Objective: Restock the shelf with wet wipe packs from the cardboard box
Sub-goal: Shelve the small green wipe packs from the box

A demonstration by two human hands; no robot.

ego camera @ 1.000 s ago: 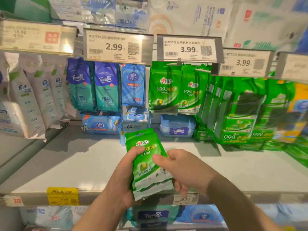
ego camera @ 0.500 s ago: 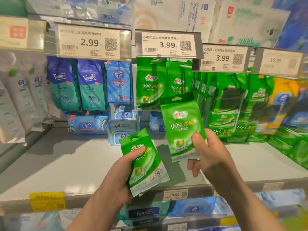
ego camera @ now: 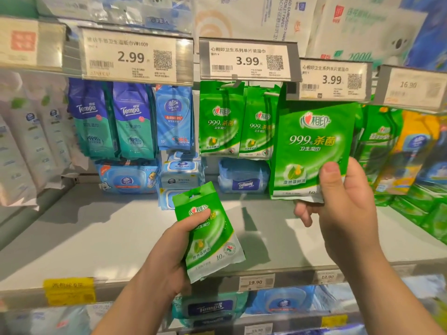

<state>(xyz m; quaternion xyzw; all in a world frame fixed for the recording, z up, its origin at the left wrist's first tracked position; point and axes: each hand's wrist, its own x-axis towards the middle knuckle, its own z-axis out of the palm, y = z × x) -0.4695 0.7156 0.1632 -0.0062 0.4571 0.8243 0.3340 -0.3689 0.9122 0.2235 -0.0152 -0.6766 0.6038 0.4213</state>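
The shelf (ego camera: pixel 96 238) carries hanging stock at the far side. The right hand (ego camera: pixel 343 213) has lifted one green pack (ego camera: pixel 312 151) to the 3.99 peg, pinching its lower edge. The left hand (ego camera: pixel 169 257) grips the spare pack (ego camera: pixel 210 233), nearer.

Two hand-held green packs (ego camera: pixel 312 151), two hanging Tempo packs (ego camera: pixel 113 119).

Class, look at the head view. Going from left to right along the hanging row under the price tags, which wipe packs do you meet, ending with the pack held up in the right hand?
Two Tempo packs → blue Vinda pack → two hanging green packs → green pack held up by the right hand.
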